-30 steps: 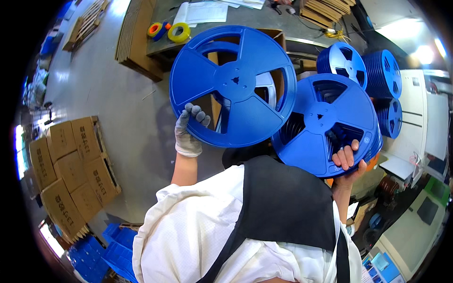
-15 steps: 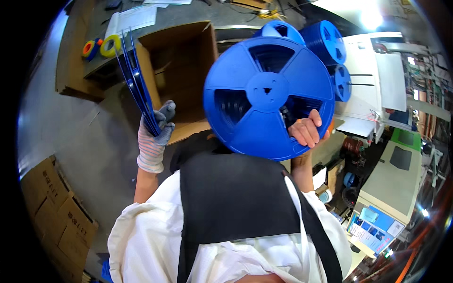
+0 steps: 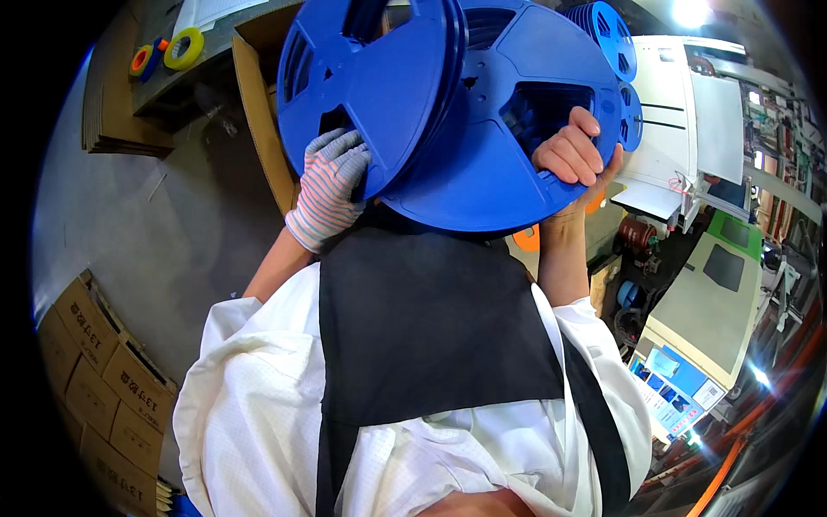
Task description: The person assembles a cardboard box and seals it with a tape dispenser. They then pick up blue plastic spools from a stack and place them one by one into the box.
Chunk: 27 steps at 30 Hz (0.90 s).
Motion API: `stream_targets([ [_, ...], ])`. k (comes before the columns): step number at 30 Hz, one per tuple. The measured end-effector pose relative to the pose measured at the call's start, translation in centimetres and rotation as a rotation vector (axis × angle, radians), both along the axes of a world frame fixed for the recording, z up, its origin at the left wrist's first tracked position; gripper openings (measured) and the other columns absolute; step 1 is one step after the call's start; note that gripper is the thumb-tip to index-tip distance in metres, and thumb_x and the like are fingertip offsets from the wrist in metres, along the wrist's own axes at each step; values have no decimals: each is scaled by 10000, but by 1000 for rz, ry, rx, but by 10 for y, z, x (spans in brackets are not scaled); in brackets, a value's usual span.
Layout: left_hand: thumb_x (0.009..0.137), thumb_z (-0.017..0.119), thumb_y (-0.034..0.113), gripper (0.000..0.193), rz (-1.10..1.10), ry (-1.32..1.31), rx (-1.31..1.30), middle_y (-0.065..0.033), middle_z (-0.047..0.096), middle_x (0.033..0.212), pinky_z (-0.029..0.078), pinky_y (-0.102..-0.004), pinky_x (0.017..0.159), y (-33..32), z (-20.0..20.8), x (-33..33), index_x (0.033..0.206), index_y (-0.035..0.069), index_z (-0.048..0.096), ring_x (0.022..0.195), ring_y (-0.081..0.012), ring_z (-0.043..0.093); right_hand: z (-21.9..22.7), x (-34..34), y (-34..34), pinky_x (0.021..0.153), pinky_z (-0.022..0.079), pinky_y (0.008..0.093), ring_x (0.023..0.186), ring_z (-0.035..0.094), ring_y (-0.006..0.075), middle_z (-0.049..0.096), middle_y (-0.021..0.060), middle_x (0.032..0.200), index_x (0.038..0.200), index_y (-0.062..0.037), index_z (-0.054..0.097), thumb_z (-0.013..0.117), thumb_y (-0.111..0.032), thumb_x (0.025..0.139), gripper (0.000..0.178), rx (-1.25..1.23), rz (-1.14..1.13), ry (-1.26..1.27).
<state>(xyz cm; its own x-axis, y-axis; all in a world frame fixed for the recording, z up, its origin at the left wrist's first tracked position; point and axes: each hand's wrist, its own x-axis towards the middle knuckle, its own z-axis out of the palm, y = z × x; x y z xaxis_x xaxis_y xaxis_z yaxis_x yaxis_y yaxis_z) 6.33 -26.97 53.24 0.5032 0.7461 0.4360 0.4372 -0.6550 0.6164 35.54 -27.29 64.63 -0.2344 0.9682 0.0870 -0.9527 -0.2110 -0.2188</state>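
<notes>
My left hand [image 3: 332, 185], in a grey and pink striped glove, grips several thin blue plastic reels [image 3: 379, 99] by their lower rim. Its fingers reach into a cut-out, and the reels face me at a slant. My bare right hand [image 3: 570, 155] is closed on a thick stack of larger-looking blue reels [image 3: 495, 177], the fingers hooked through a window of the front one. The left-hand reels overlap the left side of that stack; whether they touch cannot be told. Behind them an open cardboard box [image 3: 263, 129] is mostly hidden.
Further blue reel stacks [image 3: 607, 34] stand at the back right beside a white machine [image 3: 672, 112]. Tape rolls [image 3: 183, 49] lie on the bench at the far left. Stacked cartons [image 3: 112, 379] are at the lower left, and a beige and green machine [image 3: 711, 284] is on the right.
My left hand has swung its reels rightward from beside the box, turning them from edge-on to face-on, in front of the stack. The right-hand stack has risen slightly in view.
</notes>
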Motion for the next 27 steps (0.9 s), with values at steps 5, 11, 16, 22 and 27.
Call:
stream_targets([
  [5,576,714,31,526,-200,-131,-119,-199,606,1125,426,-457,965,10,-4,-3,1090,18,602,1091,-391,554,4,-2,12,670,411,298,649,496,106,506,0,750,1051,-53,450,637,-270,866,341,-132,23,14],
  [11,729,644,13,441,-261,-318,-844,-143,668,1003,494,-312,854,7,34,-15,1165,11,576,910,-249,658,-5,-1,34,966,459,438,1046,595,299,598,156,1110,1243,31,463,587,-275,882,490,-295,-53,-281],
  [16,794,716,166,358,-61,-1097,-1370,-145,669,1011,505,-344,869,10,45,-51,1089,2,596,958,-257,646,-16,-2,22,933,488,424,986,637,294,626,186,1120,1240,33,497,576,-219,887,441,-534,-84,-542],
  [22,808,713,210,343,74,-1610,-1224,-100,655,992,537,-315,725,-5,22,-110,1093,66,588,842,-194,640,-18,9,-16,810,538,394,858,638,246,642,144,970,1178,25,519,559,-231,892,387,-654,-162,-604],
  [27,842,657,144,315,82,-1831,-1083,-83,643,1035,561,-307,750,-21,4,-122,1129,52,566,869,-190,646,-23,14,-30,729,521,380,744,583,203,588,99,823,1097,10,532,530,-256,904,329,-545,-196,-630],
])
